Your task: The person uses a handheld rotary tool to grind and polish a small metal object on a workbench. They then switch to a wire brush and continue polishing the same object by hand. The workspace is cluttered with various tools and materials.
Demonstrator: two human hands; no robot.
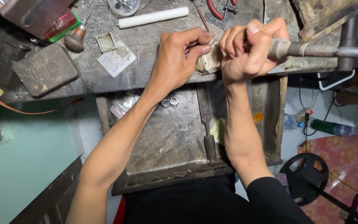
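Two hands are brought together at the front edge of the counter (154,72), over a worn wooden bench peg (209,62) that projects from that edge. The left hand (178,58) is closed in a pinch: thumb and forefinger are pressed together at the peg, and a small workpiece appears to be held there, braced against the wood so that it is kept steady. The piece itself is too small and too covered by the fingertips to be identified. The right hand (249,47) is clenched in a fist around a metal-handled tool (311,49), whose grey shaft runs off toward the right edge of the view. The working end of the tool is hidden inside the fist and behind the peg, so its kind cannot be determined.

A metal catch tray (170,141) is set below the peg, presumably so that filings and dropped parts are collected; two small rings (170,101) lie in it beside a clear plastic bag (123,105). A white rod (153,17), a wooden-handled graver (76,38), red-handled pliers (218,10) and a dark flat block (46,69) are laid well apart on the counter, within reach. The pliers and the round dish (123,6) are cut off by the top edge. The shaft's far end is out of view.
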